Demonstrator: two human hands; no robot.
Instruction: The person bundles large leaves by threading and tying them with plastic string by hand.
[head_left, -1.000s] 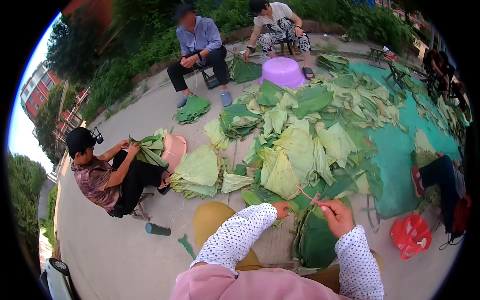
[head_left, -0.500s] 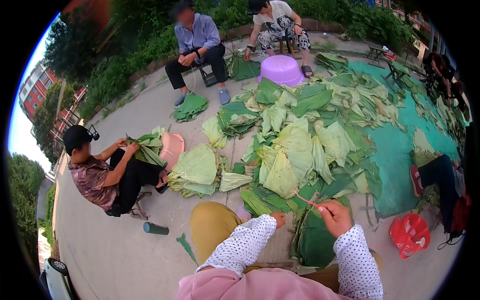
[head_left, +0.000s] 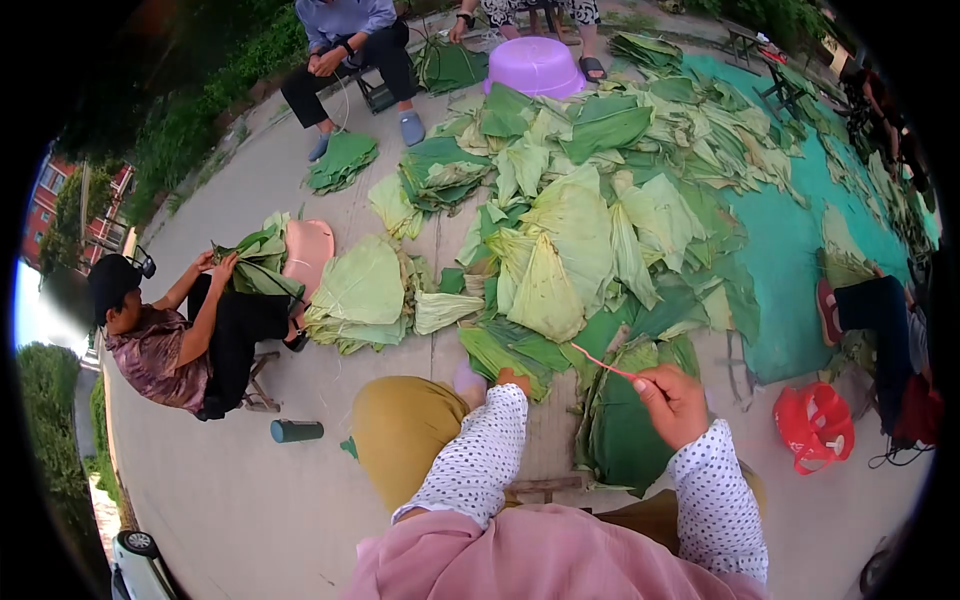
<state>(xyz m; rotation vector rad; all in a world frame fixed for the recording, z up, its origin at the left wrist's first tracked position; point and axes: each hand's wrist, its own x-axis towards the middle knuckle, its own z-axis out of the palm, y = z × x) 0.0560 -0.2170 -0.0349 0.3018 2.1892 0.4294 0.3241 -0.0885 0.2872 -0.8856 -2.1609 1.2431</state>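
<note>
Here, right hand pinches red strand above green leaf stack. Left hand at dark green leaves; finger spread unclear.

- Head view: from the wearer's head, facing forward and down, wide-angle
- Closest, bottom edge: pink cloth garment
- Mid-distance: heaped broad green leaves
- Farther, near top: round purple plastic basin
</note>
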